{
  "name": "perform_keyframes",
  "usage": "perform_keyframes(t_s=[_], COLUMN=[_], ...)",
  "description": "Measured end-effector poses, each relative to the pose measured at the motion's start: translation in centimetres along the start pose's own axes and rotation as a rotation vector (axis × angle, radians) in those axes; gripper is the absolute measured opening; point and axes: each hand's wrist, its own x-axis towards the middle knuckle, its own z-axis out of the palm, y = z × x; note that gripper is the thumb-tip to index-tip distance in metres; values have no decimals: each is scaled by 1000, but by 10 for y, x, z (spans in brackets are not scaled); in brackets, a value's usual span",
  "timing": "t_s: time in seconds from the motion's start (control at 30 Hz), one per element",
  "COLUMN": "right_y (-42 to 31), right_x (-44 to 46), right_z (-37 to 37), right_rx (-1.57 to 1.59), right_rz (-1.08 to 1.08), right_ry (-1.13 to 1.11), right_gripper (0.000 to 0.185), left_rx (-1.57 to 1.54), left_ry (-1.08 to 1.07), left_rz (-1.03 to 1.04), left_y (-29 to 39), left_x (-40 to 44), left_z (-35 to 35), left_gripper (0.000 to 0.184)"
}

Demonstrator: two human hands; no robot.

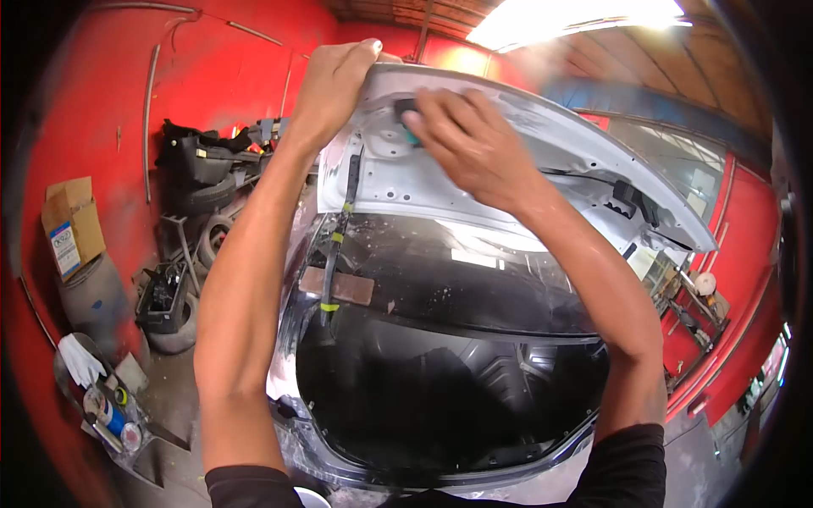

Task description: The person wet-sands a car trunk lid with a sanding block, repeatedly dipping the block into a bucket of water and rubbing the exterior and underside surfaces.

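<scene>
My left hand is up at the left end of a raised trunk lid, with its fingers hooked over the top edge. My right hand is slightly blurred and presses a small dark pad against the lid's pale grey inner face. A bit of teal shows beneath the fingers; the rest of the pad is hidden. Below the lid lies the car's rear window, dusty and speckled. A brown block rests at its left, beside a dark strut with yellow tape.
The open trunk gapes in front of me. To the left are a cardboard box on a drum, tires, and a small stand with cans and a white cloth. Shelving stands at the right by a red wall.
</scene>
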Motion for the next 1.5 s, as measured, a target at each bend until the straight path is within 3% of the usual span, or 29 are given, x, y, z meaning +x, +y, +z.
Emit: perform_keyframes(t_s=[0.17, 0.3, 0.47, 0.6, 0.7, 0.73, 0.87, 1.0, 1.23, 1.43, 1.5], right_y=[8, -2, 22, 7, 20, 26, 20, -12, -46, 30, 60], right_x=[-43, -16, -91, -29, -49, -66, -71, -1, -53, -93, -99], right_z=[-18, -12, -42, -24, -37, -50, -37, -2, -47, -85, -83], right_rx=[-67, 30, -93, -37, -10, -74, -77, 87, 282, 63, 168], right_rz=[66, 93, 151, 119, 118, 105, 121, 148, 304, 606, 714], right_ry=[24, 76, 22, -8, -42, -111, 10, 12, 92, 314, 323], right_gripper=[56, 49, 46, 54, 55, 55, 46, 39, 48, 55, 53], left_rx=[-29, -21, 25, -10, 16, 22, 18, 12, 43, 211, 237], left_ry=[55, -59, 30, 2, -26, -25, 8, -38, -40, -42, -47], left_rz=[-61, -45, -84, -104, -57, -75, -100, -88, -61, -57, -71], left_y=[-5, -5, 6, 2, 3, 6, 5, 10, 10, 13, 13], left_x=[-5, 0, -5, 0, 0, -4, -6, -2, -1, 8, 9], left_z=[-1, -4, -2, 3, 0, 0, 3, 0, 0, 6, 7], left_gripper=[46, 48, 51, 51, 50, 49, 49, 49, 48, 54, 55])
